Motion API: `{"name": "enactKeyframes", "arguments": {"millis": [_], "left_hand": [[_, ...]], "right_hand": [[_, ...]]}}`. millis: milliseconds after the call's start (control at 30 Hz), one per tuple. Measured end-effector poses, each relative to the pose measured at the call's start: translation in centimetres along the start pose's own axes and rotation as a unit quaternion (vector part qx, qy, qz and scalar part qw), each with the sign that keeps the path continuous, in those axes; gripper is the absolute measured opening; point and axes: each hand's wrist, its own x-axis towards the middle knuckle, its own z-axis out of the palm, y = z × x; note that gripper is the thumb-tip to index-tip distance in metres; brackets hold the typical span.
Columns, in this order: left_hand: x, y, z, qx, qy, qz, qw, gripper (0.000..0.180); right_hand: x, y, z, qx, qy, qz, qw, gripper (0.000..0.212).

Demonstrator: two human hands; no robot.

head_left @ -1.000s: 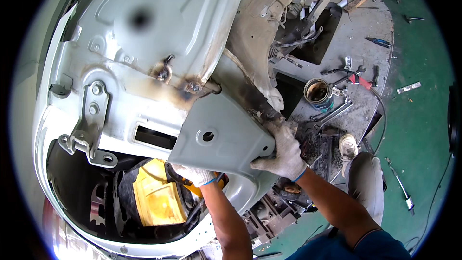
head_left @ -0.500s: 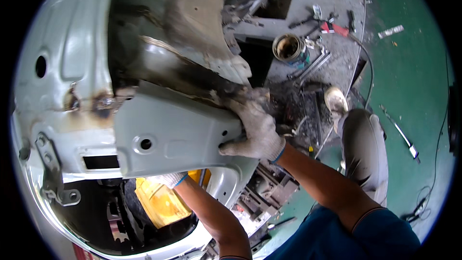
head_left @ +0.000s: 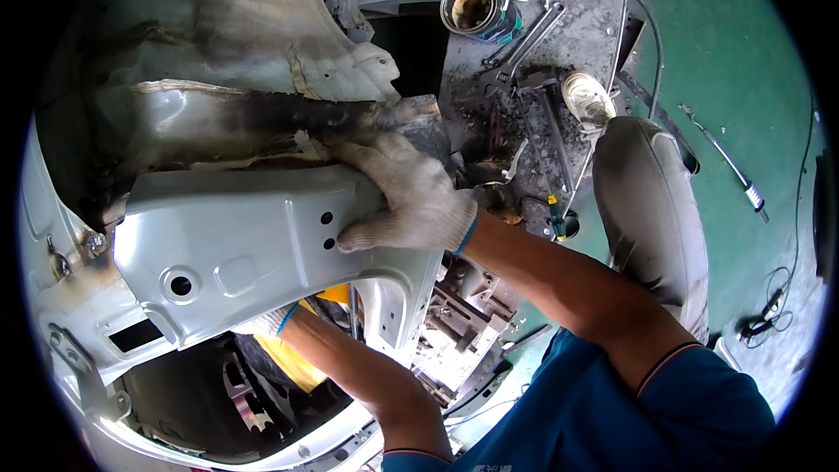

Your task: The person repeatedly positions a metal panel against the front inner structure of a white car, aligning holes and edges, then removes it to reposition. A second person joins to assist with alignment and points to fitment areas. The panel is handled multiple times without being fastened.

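A light grey sheet-metal panel (head_left: 262,223) with round holes lies along the car body (head_left: 65,232), beside scorched metal. My right hand (head_left: 415,192), in a whitish knit glove, grips the panel's right end. Its thumb presses on the face near two small holes, and the fingers reach over the far edge beside a blackened rail (head_left: 262,118). My left hand (head_left: 262,323), also gloved, is under the panel's near edge; its fingers are hidden there. Below that hand, yellow material (head_left: 293,363) shows in the body opening.
An open can (head_left: 476,9), wrenches (head_left: 533,39) and a hammer (head_left: 552,122) lie on the grey platform to the right. A shoe (head_left: 587,100) and a grey-trousered knee (head_left: 651,201) are close by. On the green floor lie a long-handled tool (head_left: 724,157) and a cable (head_left: 800,201).
The view has shifted, so the scene sits further left and higher. My right thumb has moved slightly on the panel, and a second small hole now shows. Both hands stay at the panel.
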Motion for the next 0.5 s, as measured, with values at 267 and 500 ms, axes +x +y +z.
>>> {"name": "enactKeyframes", "arguments": {"millis": [267, 500], "left_hand": [[0.7, 5.2, -2.0, -0.196, -0.018, -0.224, 0.954, 0.046], [1.9, 6.6, -3.2, 0.138, -0.15, -0.137, 0.969, 0.043]], "right_hand": [[0.2, 0.0, -0.4, -0.055, -0.028, -0.011, 0.998, 0.105], [-0.3, 0.1, 0.3, -0.026, -0.005, -0.013, 1.0, 0.103]]}}
